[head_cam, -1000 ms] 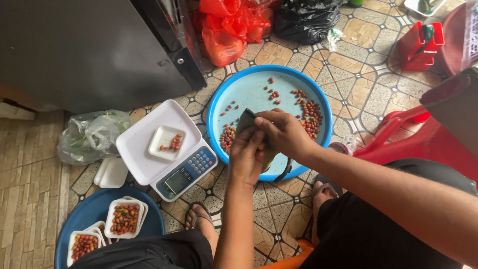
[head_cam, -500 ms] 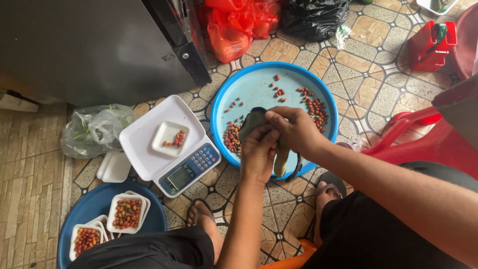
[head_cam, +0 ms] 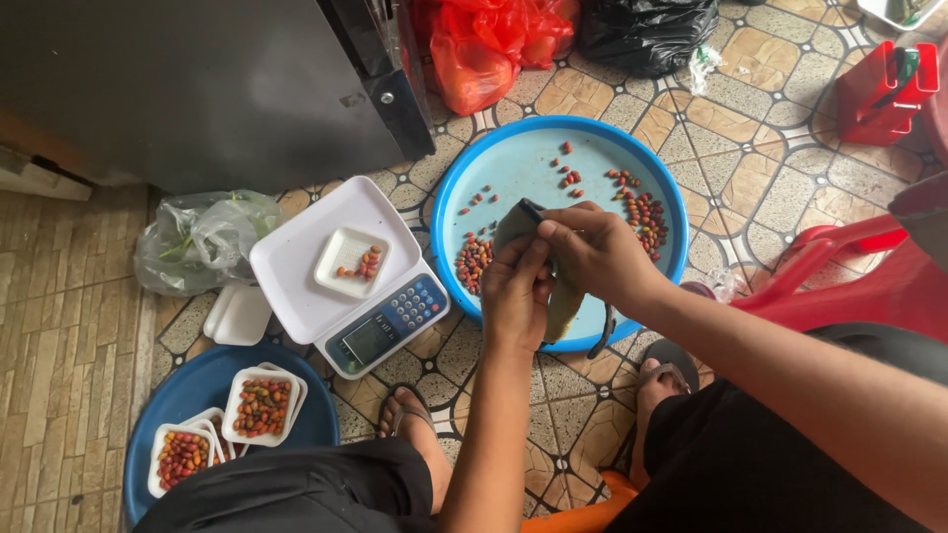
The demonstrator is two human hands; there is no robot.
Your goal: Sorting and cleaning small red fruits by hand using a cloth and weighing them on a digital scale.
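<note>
A dark pouch (head_cam: 528, 242) is gripped between both hands, the left hand (head_cam: 515, 296) and the right hand (head_cam: 592, 257) closed on it together above the near rim of a light blue basin (head_cam: 513, 163) on the tiled floor (small red fruits are scattered inside it). Just left of the basin, a white scale (head_cam: 341, 271) carries a small tray (head_cam: 351, 262). Filled trays are seen on a dark blue plate (head_cam: 197, 390).

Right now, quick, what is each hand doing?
Left hand: closed on the long green pod, over the light blue tray.
Right hand: closed on the same pod, near its top end.
</note>
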